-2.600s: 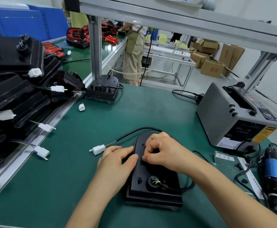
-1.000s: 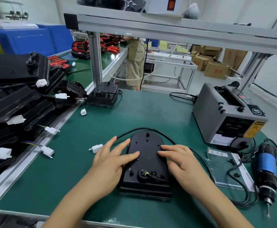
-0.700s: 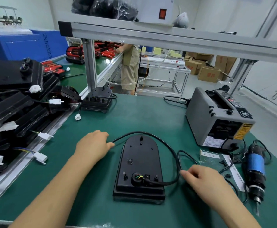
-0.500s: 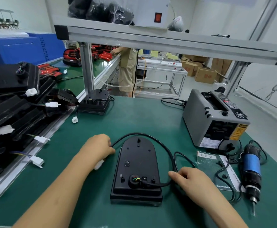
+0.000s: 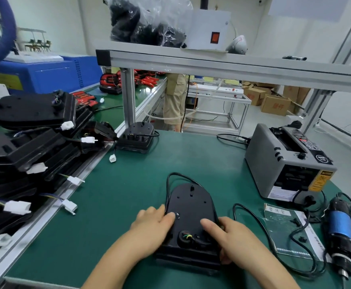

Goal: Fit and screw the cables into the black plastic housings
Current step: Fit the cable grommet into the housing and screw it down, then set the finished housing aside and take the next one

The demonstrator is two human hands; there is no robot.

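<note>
A black plastic housing [image 5: 191, 207] lies flat on the green mat, near the front edge. Its black cable [image 5: 169, 180] leaves a round grommet [image 5: 184, 236] with coloured wires and loops past the rounded far end, then runs down the left side under my left hand. My left hand [image 5: 152, 225] rests on the housing's left edge with its fingers laid fairly straight; it is blurred. My right hand [image 5: 230, 238] grips the right side, thumb on top and fingers curled round the near right corner. The cable's white connector is hidden.
A grey tape dispenser [image 5: 285, 163] stands at the right, a blue electric screwdriver [image 5: 340, 232] lying in front of it. A clear sheet with small black screws [image 5: 285, 228] lies beside my right hand. Stacked black housings [image 5: 24, 142] fill the left; another housing [image 5: 136, 138] sits by the frame post [image 5: 128, 101].
Both hands have come back onto the housing. The cable loop that lay to the right now curls round the far end and left side. The white connector has gone out of sight.
</note>
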